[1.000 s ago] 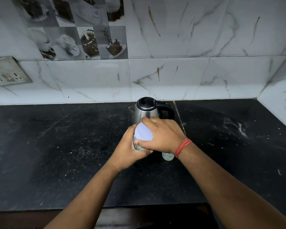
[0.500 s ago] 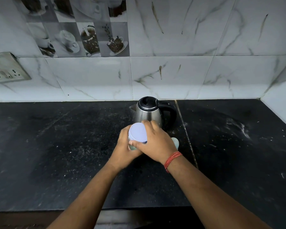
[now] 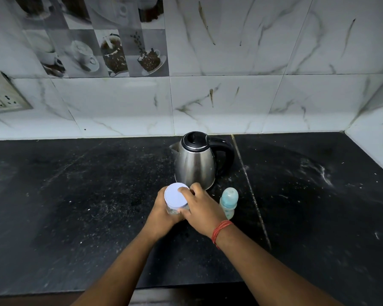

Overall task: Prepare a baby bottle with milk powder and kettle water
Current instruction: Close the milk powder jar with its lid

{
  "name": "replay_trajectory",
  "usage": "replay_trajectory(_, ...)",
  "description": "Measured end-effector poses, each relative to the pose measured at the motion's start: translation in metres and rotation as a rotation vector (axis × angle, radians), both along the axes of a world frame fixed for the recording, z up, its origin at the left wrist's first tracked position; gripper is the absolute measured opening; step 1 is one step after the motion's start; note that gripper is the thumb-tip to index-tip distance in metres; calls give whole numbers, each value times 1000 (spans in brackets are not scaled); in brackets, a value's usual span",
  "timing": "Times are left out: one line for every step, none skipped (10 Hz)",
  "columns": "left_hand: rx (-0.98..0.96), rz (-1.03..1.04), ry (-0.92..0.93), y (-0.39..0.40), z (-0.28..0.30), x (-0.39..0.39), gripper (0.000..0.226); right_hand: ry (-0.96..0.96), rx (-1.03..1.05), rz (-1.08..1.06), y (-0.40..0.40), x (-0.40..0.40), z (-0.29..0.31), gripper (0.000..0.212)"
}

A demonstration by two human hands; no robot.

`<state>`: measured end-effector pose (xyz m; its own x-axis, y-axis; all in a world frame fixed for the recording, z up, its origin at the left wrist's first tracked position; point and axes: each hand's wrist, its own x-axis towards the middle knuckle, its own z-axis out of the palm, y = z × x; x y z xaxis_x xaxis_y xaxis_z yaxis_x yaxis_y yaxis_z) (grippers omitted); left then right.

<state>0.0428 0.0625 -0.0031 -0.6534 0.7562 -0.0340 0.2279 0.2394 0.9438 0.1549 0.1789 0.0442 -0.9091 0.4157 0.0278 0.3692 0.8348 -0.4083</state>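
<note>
A small clear jar with a pale lavender lid [image 3: 174, 196] is held over the black counter in front of the kettle. My left hand [image 3: 161, 214] grips the jar's body from the left and below. My right hand [image 3: 202, 208] curls its fingers and thumb round the lid's rim. A steel kettle [image 3: 196, 161] with a black lid and handle stands just behind, spout to the left. A baby bottle [image 3: 228, 200] with a teal cap stands upright to the right of my right hand, its lower part hidden behind that hand.
The black stone counter [image 3: 75, 195] runs wide on both sides, dusted with white specks. Marble wall tiles [image 3: 230, 102] close the back and the right corner. A wall socket plate [image 3: 2, 96] sits at the far left. The counter's front edge lies near my forearms.
The view has tilted so the hands sit lower and farther from the kettle. The baby bottle has come fully into sight at the right. Both hands keep their hold on the jar.
</note>
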Motion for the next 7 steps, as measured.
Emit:
replay_trajectory(-24,4,-38,-6,-10,2,87,-48,-32,19,0,3,-12,55)
replay_trajectory(-34,6,-40,-8,-18,1,84,-56,-44,46,0,6,-21,58)
replay_trajectory(-37,0,-48,-7,-20,2,87,-53,-55,39,2,5,-24,60)
replay_trajectory(-33,-16,-34,-7,-23,1,89,-49,-63,41,3,4,-25,62)
replay_trajectory(-63,-44,6,-10,-23,-1,92,-43,-69,45,4,6,-23,63)
replay_trajectory(-114,-67,17,-16,-24,-6,112,68,-60,34,5,11,-23,58)
replay_trajectory(-104,-57,27,-20,-12,-10,126,184,-31,-14,10,16,-19,51)
